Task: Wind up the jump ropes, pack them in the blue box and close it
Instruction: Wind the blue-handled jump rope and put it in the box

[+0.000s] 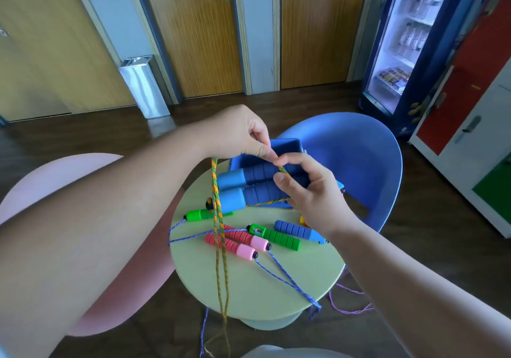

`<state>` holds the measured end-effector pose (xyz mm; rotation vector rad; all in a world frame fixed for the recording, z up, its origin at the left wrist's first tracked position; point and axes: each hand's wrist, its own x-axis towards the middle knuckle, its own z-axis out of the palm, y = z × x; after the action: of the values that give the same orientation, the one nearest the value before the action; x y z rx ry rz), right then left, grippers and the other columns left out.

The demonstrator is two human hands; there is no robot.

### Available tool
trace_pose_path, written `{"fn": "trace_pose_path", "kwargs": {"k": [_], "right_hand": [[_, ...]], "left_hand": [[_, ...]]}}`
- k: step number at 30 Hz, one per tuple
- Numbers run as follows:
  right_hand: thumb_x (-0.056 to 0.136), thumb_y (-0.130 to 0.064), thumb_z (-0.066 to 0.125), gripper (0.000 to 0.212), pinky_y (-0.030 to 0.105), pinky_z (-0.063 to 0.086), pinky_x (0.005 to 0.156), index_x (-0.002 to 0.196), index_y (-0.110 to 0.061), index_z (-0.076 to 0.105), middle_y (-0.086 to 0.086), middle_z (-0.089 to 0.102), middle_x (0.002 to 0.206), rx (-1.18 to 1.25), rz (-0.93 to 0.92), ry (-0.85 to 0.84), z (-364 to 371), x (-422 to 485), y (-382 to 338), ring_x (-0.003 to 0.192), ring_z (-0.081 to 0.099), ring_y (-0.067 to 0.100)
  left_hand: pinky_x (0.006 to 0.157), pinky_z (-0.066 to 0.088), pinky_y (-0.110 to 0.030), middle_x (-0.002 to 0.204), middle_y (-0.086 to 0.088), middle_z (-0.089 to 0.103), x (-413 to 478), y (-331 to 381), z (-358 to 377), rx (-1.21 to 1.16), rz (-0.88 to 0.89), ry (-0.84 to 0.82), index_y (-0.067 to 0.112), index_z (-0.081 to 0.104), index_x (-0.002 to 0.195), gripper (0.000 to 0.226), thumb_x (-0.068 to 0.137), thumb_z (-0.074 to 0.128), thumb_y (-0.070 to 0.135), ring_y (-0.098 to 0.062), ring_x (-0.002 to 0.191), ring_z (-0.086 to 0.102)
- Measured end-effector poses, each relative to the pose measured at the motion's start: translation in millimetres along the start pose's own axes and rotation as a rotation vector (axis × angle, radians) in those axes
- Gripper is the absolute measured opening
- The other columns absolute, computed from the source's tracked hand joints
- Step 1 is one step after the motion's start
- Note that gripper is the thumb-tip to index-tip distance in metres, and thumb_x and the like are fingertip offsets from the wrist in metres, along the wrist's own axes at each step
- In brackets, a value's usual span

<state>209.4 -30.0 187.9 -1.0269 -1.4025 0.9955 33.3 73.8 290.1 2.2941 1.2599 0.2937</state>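
Two blue handles (246, 189) lie side by side at the centre of the frame, gripped as a pair by the right hand (312, 191). Its fingers curl round their far ends and its thumb presses on top, probably so the pair serves as a core for winding. The orange-and-green cord (218, 233) crosses beneath them and rises over the thumb to the left hand (240, 133). That hand pinches it between thumb and forefinger just above, seemingly to keep the next turn taut. Two strands of the same cord hang straight down past the table edge, so I judge most of it is not yet wound.

Directly behind the hands sits the blue box (287, 147), open side up, close enough to drop the bundle in. Below, on the round green table (249, 283), wait the pink handles (237, 240), two green handles (279, 237) and a single blue handle (300, 231), with blue-violet cords (290, 280) trailing over the rim. A blue chair (354, 158) stands at the right and a pink chair (41, 186) at the left.

Most of the box is hidden and no lid shows. The hanging strands run out of the bottom of the frame. A yellow scrap beside the right wrist cannot be identified.
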Motion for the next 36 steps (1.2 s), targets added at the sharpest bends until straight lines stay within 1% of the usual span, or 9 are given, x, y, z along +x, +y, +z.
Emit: {"fn": "trace_pose_path", "kwargs": {"k": [7,10,13,16,20,25,32,34,36], "right_hand": [[0.102,-0.009,0.058,0.014,0.023,0.036,0.049,0.106,-0.019,0.068,-0.020,0.048,0.065,0.036,0.141,-0.144,-7.0,-2.0,-6.2,0.055,0.037,0.012],[0.102,-0.011,0.057,0.017,0.030,0.036,0.057,0.101,-0.023,0.068,0.005,0.049,0.081,0.120,0.169,-0.120,-9.8,-1.0,-11.2,0.072,0.036,0.029],[0.102,-0.007,0.056,0.021,0.030,0.031,0.054,0.097,-0.024,0.068,0.010,0.044,0.080,0.179,0.167,-0.104,-14.4,-1.8,-11.9,0.067,0.031,0.037],[0.101,-0.006,0.057,0.016,0.027,0.034,0.053,0.097,-0.017,0.068,0.005,0.048,0.074,0.061,0.151,-0.107,-19.5,0.0,-7.1,0.063,0.037,0.023],[0.101,-0.003,0.057,0.017,0.015,0.038,0.052,0.098,-0.016,0.067,-0.027,0.055,0.066,-0.098,0.140,-0.123,-22.0,6.8,2.5,0.054,0.045,0.001],[0.101,-0.005,0.058,0.016,0.013,0.039,0.056,0.100,-0.018,0.068,-0.030,0.054,0.064,-0.166,0.125,-0.129,-18.5,11.9,5.7,0.056,0.047,-0.001],[0.101,-0.009,0.058,0.011,0.030,0.033,0.055,0.100,-0.016,0.066,0.007,0.044,0.077,0.187,0.190,-0.129,-10.8,9.0,-3.7,0.066,0.033,0.025],[0.098,-0.014,0.061,0.009,0.033,0.028,0.054,0.101,-0.020,0.067,0.011,0.046,0.084,0.365,0.181,-0.099,-6.6,15.7,-6.3,0.066,0.034,0.025],[0.097,-0.016,0.060,0.012,0.038,0.024,0.056,0.105,-0.023,0.066,0.012,0.048,0.089,0.467,0.176,-0.057,-2.9,27.6,-7.1,0.064,0.037,0.025]], "left_hand": [[0.053,0.033,-0.027,0.055,0.011,0.055,2.4,-3.7,5.1,0.025,-0.022,-0.087,0.025,0.078,0.083,0.028,0.072,0.090,0.048,-0.005,0.051,0.041],[0.047,0.031,-0.023,0.063,0.000,0.058,-1.5,-12.4,10.4,-0.260,-0.079,-0.121,0.017,0.077,0.097,0.028,0.077,0.087,0.034,-0.007,0.047,0.041],[0.042,0.027,-0.019,0.066,-0.003,0.056,-13.0,-30.4,21.5,-0.583,-0.181,-0.218,0.010,0.071,0.106,0.032,0.079,0.077,0.026,-0.008,0.046,0.038],[0.042,0.020,-0.019,0.066,-0.004,0.053,-23.5,-43.0,24.4,-0.669,-0.258,-0.265,0.010,0.068,0.099,0.022,0.082,0.071,0.024,-0.008,0.046,0.026],[0.042,0.022,-0.018,0.067,-0.005,0.055,-22.6,-33.9,10.1,-0.689,-0.263,-0.300,0.004,0.071,0.101,0.010,0.095,0.064,0.008,-0.005,0.043,0.025],[0.043,0.016,-0.023,0.068,-0.007,0.064,-8.5,-14.5,-11.1,-0.368,-0.225,-0.223,0.005,0.074,0.103,0.009,0.096,0.068,0.005,-0.010,0.047,0.027],[0.048,0.035,-0.024,0.079,-0.004,0.079,4.2,-47.9,8.7,-0.288,-0.114,-0.005,0.008,0.076,0.098,0.005,0.094,0.073,0.010,-0.009,0.052,0.048],[0.054,0.045,-0.023,0.072,0.007,0.076,-2.6,-73.7,38.5,-0.316,-0.165,0.051,0.018,0.079,0.090,0.022,0.099,0.064,0.005,0.001,0.053,0.056],[0.054,0.040,-0.027,0.072,0.001,0.069,-20.7,-80.3,72.5,-0.490,-0.286,0.053,0.023,0.079,0.084,0.033,0.105,0.056,0.011,-0.001,0.047,0.052]]}}
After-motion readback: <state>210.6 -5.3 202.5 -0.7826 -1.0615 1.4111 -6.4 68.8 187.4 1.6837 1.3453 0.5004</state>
